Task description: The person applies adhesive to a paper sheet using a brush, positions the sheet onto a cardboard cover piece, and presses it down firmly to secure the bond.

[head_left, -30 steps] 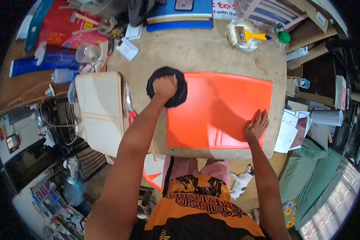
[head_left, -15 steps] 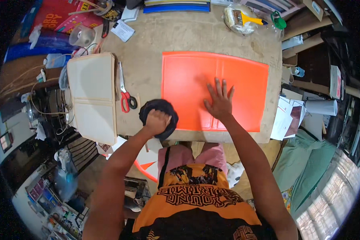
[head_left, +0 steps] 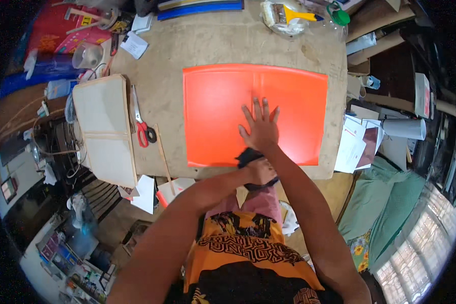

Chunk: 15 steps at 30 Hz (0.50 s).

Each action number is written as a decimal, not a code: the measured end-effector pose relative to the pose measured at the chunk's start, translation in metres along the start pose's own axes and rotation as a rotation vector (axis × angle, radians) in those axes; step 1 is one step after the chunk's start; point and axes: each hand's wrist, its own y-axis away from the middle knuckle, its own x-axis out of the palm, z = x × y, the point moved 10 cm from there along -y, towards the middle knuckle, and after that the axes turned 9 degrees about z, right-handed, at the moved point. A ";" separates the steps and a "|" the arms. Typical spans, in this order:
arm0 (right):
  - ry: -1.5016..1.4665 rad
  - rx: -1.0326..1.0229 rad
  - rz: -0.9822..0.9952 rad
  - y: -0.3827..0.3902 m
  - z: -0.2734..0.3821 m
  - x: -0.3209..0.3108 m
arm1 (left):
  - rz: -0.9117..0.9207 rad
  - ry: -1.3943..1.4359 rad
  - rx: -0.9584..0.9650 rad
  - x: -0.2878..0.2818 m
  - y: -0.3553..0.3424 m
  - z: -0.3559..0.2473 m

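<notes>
A bright orange cover (head_left: 218, 111) with a creased spine strip down its middle lies flat on the table. My right hand (head_left: 261, 130) rests on it near the spine, palm down, fingers spread. My left hand (head_left: 262, 172) grips a bunched black cloth (head_left: 248, 156) at the cover's near edge, close to my right wrist. The right forearm hides part of that cloth, and I cannot make out whether it touches the cover. Left of the cover lie red-and-black-handled scissors (head_left: 145, 134) with their blades pointing away, beside a thin wooden stick (head_left: 163, 154).
A stack of pale boards (head_left: 104, 114) sits at the table's left side. On the far right, a yellow-handled brush (head_left: 294, 15) lies over a tub of white paste (head_left: 283, 30), beside a green-capped clear bottle (head_left: 339, 17). Papers (head_left: 352, 144) lie just beyond the table's right edge.
My left hand has carried the black cloth rightward from the cover's near left corner to beside my right wrist, uncovering the wooden stick. The right hand remains flat on the cover.
</notes>
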 end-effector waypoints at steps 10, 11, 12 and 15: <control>-0.278 -0.163 -0.007 0.043 -0.047 -0.006 | -0.095 -0.401 0.014 -0.081 0.046 -0.009; -0.185 -0.106 0.012 0.057 -0.059 -0.005 | -0.002 -0.447 -0.168 -0.118 0.073 0.011; -0.084 -0.031 0.030 0.075 -0.075 -0.002 | 0.335 -0.801 -0.510 -0.144 0.099 0.045; -0.042 -0.088 -0.004 0.137 -0.094 0.006 | -0.391 -0.673 -0.371 -0.289 0.178 0.078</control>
